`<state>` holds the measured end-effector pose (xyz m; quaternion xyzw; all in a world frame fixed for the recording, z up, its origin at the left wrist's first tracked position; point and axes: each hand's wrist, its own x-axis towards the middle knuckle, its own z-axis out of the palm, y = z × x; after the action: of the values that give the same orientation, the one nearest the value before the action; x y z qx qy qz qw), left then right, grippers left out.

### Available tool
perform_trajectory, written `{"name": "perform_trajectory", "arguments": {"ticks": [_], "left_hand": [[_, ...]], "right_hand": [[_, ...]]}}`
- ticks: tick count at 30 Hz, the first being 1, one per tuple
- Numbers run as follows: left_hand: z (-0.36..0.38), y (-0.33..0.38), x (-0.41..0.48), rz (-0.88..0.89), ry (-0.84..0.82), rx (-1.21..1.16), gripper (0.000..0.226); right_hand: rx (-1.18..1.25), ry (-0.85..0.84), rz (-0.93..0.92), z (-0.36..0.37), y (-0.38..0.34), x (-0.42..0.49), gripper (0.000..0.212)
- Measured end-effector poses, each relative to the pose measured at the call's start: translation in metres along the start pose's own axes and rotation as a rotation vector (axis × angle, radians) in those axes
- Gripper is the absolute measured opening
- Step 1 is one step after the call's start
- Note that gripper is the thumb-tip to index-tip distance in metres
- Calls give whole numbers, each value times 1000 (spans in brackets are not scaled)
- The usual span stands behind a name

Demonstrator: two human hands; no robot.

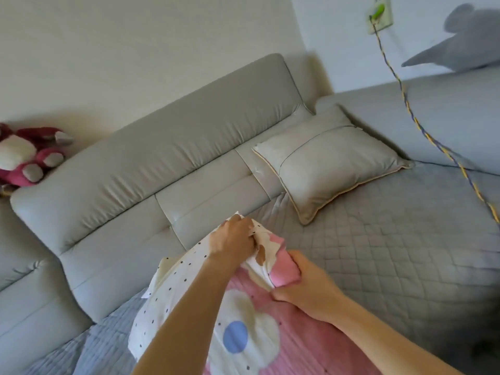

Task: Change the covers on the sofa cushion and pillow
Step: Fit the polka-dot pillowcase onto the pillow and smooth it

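A cushion in a pink cover (273, 339) with a white flower, a blue dot and a white black-dotted side lies on the sofa seat in front of me. My left hand (234, 240) pinches the cover's white fabric at its far corner. My right hand (303, 288) grips the pink corner beside it, fingers closed around the fabric. A plain grey pillow (330, 161) with pale piping lies further back on the seat against the sofa corner, apart from both hands.
The grey sofa backrest (167, 147) runs behind the cushion. The seat has a grey quilted mat (384, 253). A pink plush toy (27, 155) sits at far left, a grey plush (465, 44) at top right. A braided yellow-blue cable (414, 125) hangs from a wall socket.
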<state>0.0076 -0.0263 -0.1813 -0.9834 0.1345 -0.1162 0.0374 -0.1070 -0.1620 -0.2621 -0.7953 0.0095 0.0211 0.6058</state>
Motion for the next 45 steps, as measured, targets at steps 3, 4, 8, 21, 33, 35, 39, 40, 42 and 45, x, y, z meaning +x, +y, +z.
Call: {"name": "perform_trajectory", "arguments": {"ticks": [3, 4, 8, 21, 33, 35, 39, 40, 42, 45], "left_hand": [[-4, 7, 9, 44, -34, -53, 32], [-7, 9, 11, 54, -65, -70, 31], [-39, 1, 9, 89, -159, -119, 33], [-165, -36, -37, 128, -13, -217, 29], [-57, -14, -117, 154, 108, -307, 28], [-32, -39, -120, 124, 128, -115, 33], [22, -76, -136, -67, 216, -143, 37], [31, -78, -139, -131, 274, -197, 31], [46, -77, -143, -239, 426, -220, 26], [52, -78, -156, -421, 513, -280, 34]], "right_hand": [[-52, 48, -82, 3, 0, -3, 48], [-76, 75, -115, 4, 1, -3, 40], [-131, 172, -276, -1, -7, -8, 15], [-656, 389, -738, 31, -91, -46, 60], [-601, 69, -361, 60, -58, 28, 28], [-701, 96, -327, 50, -45, 30, 28], [-401, 111, -209, 12, -16, 19, 31], [-337, 114, -154, 3, -9, 16, 31], [-321, 102, -72, -8, -2, 13, 37], [-454, 121, -37, -8, 1, 16, 41]]}}
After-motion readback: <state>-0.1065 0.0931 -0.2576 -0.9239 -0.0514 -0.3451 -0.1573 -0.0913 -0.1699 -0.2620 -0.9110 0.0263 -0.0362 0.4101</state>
